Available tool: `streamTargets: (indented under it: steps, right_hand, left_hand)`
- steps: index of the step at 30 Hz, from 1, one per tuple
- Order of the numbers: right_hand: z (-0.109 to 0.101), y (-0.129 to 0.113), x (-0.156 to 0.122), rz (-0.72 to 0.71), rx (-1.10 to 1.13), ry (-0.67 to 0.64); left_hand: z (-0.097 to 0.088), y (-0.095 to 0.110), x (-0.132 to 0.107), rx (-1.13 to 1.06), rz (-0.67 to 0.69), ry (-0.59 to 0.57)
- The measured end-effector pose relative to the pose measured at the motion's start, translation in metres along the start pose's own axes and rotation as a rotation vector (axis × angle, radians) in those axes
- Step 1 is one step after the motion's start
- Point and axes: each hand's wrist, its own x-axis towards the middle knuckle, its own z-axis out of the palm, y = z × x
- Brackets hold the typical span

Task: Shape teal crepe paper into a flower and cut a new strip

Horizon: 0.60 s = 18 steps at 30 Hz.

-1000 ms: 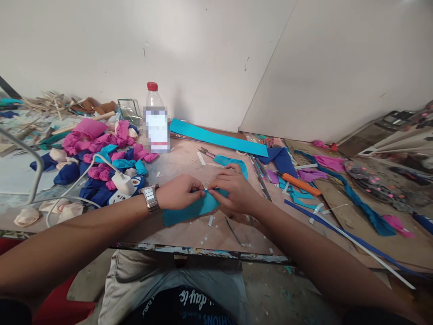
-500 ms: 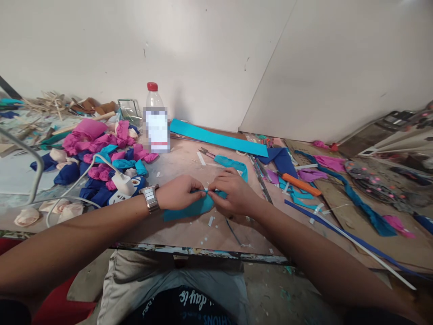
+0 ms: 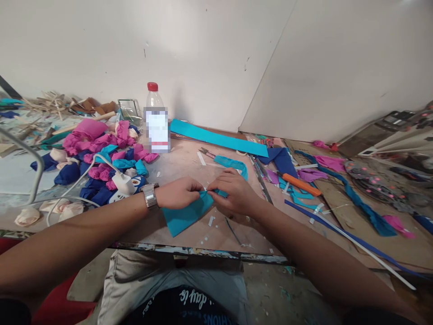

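Two pinches on one turquoise piece, near the front edge of the worktable: gripped at its upper edge by the left hand and, just beside, by the right hand. Beyond, beside a red-capped bottle, a long turquoise strip.

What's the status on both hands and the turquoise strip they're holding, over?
Left hand and right hand pinching turquoise strip, close together. Strip's flat part showing below left hand. White scrap nearby on table; nothing visibly blocking.
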Motion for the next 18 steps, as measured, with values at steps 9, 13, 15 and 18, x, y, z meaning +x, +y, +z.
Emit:
streamTargets:
  steps: [9, 13, 15, 18]
  right_hand:
    - [-0.0024, -0.0032, 0.0018, -0.036, 0.016, 0.034]
    - [-0.0021, -0.0027, 0.0021, -0.060, 0.003, 0.043]
    - [-0.0019, -0.0024, 0.0019, -0.073, -0.003, 0.045]
    - [-0.0017, -0.0025, 0.0019, -0.089, -0.002, 0.037]
  left_hand:
    - [0.0010, -0.0016, 0.0001, 0.033, -0.004, 0.005]
    - [-0.0004, 0.0018, -0.0005, -0.028, -0.029, -0.002]
    - [-0.0012, 0.0024, -0.0004, -0.062, -0.027, -0.009]
    - [-0.0018, 0.0004, 0.0004, -0.125, -0.040, -0.015]
